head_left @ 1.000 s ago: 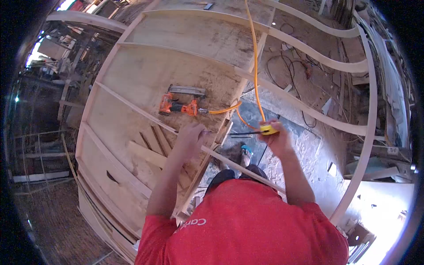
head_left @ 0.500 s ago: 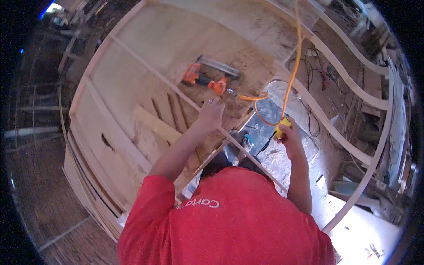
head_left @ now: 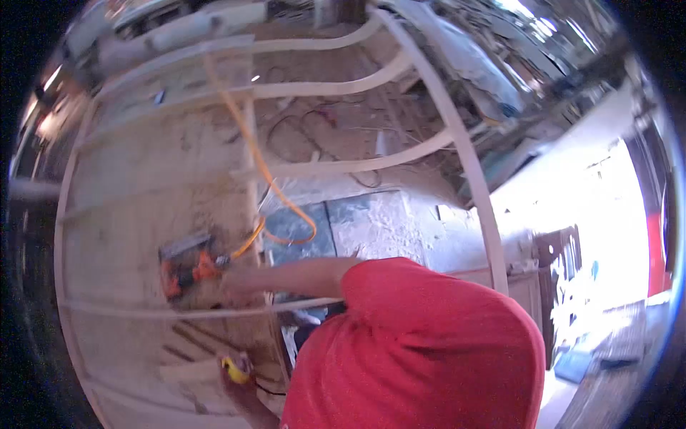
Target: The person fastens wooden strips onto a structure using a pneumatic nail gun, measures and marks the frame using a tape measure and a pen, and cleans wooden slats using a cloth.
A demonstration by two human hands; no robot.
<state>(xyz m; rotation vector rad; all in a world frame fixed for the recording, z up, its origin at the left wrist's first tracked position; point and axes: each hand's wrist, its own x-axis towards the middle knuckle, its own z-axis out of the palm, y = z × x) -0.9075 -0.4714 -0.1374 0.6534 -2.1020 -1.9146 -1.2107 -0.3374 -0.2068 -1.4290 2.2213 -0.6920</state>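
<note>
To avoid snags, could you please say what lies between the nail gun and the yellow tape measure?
In the head view, a pale wooden strip crosses between the nail gun and yellow tape measure, with narrow dark strips nearer the latter.

Lower left, the compact yellow tape measure [head_left: 234,370] looks plastic; upper centre, pale curved slats [head_left: 321,88] are matt wood.

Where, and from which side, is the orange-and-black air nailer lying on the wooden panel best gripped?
Probably grip the air nailer by its dark middle handle, from the side opposite the long grey magazine: the handle spans two orange ends, magazine alongside, and the thin orange hose leaves one end.
</note>
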